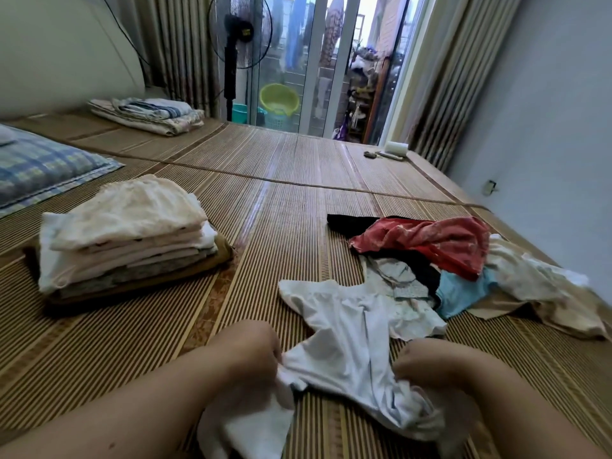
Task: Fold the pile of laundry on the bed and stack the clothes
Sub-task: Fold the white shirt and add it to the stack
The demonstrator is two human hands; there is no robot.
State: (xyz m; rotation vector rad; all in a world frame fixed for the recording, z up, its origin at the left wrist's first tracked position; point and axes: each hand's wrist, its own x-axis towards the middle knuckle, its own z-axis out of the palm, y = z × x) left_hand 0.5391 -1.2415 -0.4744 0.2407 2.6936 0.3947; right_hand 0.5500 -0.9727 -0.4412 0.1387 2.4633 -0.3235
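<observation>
As both hands clutch it, white garment [344,342]: lies crumpled and partly spread on the woven mat [281,226], its near end bunched between the two hands.
Left hand [255,352]: at the white garment's left edge, fingers curled and pinching the cloth.
Right hand [427,362]: at the white garment's right edge, fingers curled into a gathered fold; the two hands are apart, with the cloth stretched between them.
Unfolded pile: just beyond and to the right of the white garment, touching its far end; a red garment [430,243] lies on top, with a black piece [351,221], a light blue piece [463,293] and a cream piece [530,286] around it.
Folded stack [129,240]: well to the left of the white garment and farther off, several pale items squared on a brown one.
Checked pillow [43,167]: farther left of the white garment, past the stack.
Folded bedding [149,115]: far beyond the white garment, by the headboard.
Standing fan [238,31]: far beyond the white garment, before the glass door.
Green basin [280,99]: far beyond the white garment, outside the glass.
</observation>
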